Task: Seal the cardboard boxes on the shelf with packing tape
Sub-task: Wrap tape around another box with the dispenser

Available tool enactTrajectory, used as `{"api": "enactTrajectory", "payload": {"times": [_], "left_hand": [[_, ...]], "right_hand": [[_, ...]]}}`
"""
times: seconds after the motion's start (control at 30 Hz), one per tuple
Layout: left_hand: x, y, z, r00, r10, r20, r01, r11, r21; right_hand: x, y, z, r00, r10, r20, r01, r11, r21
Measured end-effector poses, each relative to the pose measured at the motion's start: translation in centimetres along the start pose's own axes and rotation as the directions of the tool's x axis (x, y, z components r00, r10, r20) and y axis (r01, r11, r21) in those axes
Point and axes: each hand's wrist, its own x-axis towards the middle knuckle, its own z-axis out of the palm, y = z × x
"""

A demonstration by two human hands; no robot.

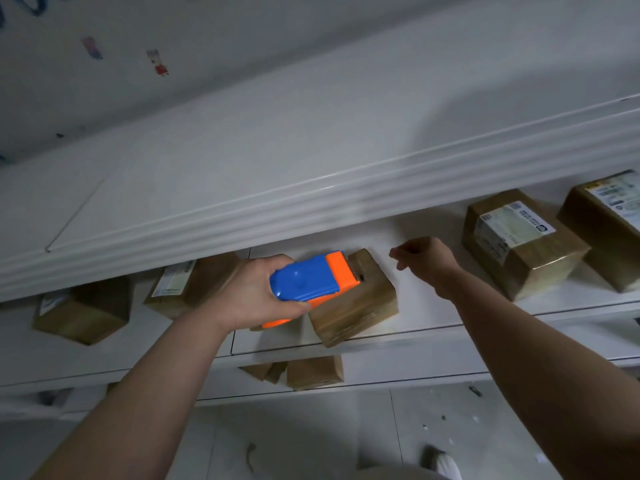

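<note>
A: Where is the box being worked on?

B: The middle cardboard box (356,299) sits on the white shelf (433,306), close to its front edge, turned at an angle and shiny with tape.

A: And the hands?

B: The left hand (252,296) is wrapped firmly around a blue and orange tape dispenser (308,282), fingers under it, thumb on top. The orange end of the dispenser touches the top of that box at its left side.

A: The right one?

B: The right hand (424,258) hovers just right of the box, above the bare shelf, fingers loosely curled with thumb and forefinger close together. I cannot tell whether anything thin is pinched between them; it touches no box.

A: Other boxes?

B: Left of the middle box a labelled box (187,282) stands just behind the left hand, and further left a darker box (83,313). Well to the right are a taped box with a white label (519,244) and one more box (609,230) at the frame edge. Below the middle box, on the lower shelf, a small box (315,372) shows.
</note>
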Motion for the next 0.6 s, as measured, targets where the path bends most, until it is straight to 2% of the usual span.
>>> {"api": "enactTrajectory", "payload": {"times": [0.6], "left_hand": [[1.1,0.9,-0.2,0.996,-0.077,0.033,0.075,0.995,0.07]], "right_hand": [[1.8,1.6,0.7,0.999,0.037,0.026,-0.037,0.999,0.002]]}}
